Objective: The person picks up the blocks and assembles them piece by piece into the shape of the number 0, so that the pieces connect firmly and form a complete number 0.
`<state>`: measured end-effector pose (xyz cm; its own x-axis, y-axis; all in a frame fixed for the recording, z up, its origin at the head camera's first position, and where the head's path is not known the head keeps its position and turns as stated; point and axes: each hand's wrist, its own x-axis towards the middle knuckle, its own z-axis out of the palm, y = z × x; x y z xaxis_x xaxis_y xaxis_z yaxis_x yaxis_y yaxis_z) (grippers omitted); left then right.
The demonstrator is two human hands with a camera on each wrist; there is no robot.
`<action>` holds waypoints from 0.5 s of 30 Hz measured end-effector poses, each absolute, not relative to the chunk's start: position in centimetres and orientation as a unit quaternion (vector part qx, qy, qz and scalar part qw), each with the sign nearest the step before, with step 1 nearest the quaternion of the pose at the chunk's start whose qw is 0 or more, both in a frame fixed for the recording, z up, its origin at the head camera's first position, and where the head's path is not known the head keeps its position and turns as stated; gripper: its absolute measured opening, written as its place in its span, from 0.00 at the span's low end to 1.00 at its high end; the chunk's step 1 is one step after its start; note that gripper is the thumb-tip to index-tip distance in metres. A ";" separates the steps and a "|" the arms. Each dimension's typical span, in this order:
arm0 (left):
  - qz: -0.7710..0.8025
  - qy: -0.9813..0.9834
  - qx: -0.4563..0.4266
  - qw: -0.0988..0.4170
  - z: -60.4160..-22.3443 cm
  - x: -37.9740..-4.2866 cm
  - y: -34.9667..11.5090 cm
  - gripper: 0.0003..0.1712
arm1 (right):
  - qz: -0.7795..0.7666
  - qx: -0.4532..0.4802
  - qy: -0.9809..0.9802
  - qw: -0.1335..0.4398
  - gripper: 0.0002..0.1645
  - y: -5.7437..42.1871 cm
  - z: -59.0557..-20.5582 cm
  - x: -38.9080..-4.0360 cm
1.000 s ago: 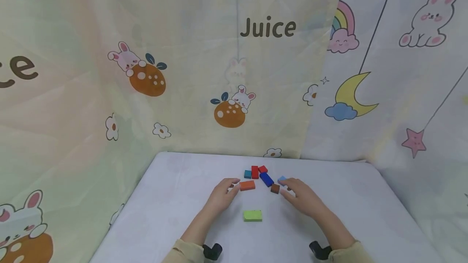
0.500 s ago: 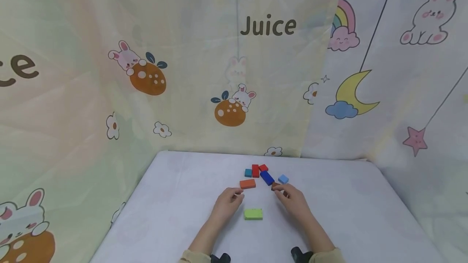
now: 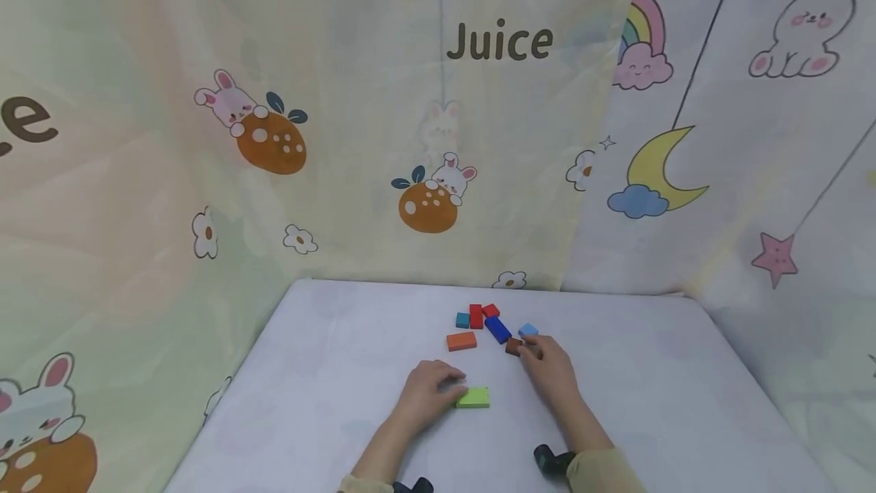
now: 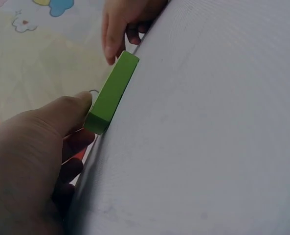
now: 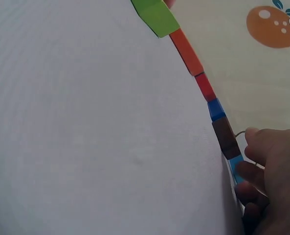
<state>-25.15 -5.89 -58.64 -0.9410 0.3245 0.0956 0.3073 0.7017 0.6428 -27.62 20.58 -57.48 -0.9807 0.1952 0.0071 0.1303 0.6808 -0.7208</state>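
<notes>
In the head view a lime-green block lies flat near the middle of the table. My left hand is at its left end, thumb tip at the block and index finger held apart behind it. My right hand is by a small brown block, with the thumb close to its right side. Behind those fingers sits a light blue block. The right wrist view shows a gap between thumb and index finger beside the brown block; the other fingers are bent. Neither hand visibly grips a block.
Farther back on the white table lie an orange block, a teal block, two red blocks, one upright-looking and one turned, and a dark blue block. A printed cloth hangs behind the table.
My left hand has moved from beside the orange block toward me to the green block. My right hand shifted inward and stays by the brown block. The blocks have not visibly moved.
</notes>
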 end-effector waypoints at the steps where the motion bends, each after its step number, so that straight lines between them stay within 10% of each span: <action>1: 0.343 0.923 0.172 0.012 -58.6 -25.2 -5.9 0.15 | 0.383 -0.086 -0.919 0.042 0.24 20.5 -57.6 -27.9; 15: 0.312 0.931 0.187 0.000 -58.6 -25.3 -6.0 0.09 | 0.323 -0.077 -0.941 0.061 0.18 19.8 -57.8 -28.5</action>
<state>-25.26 -5.96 -58.61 -0.9304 0.3479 0.1159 0.3474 0.7354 0.5819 -28.46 19.84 -57.84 -0.9808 0.1836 0.0653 0.1050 0.7800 -0.6169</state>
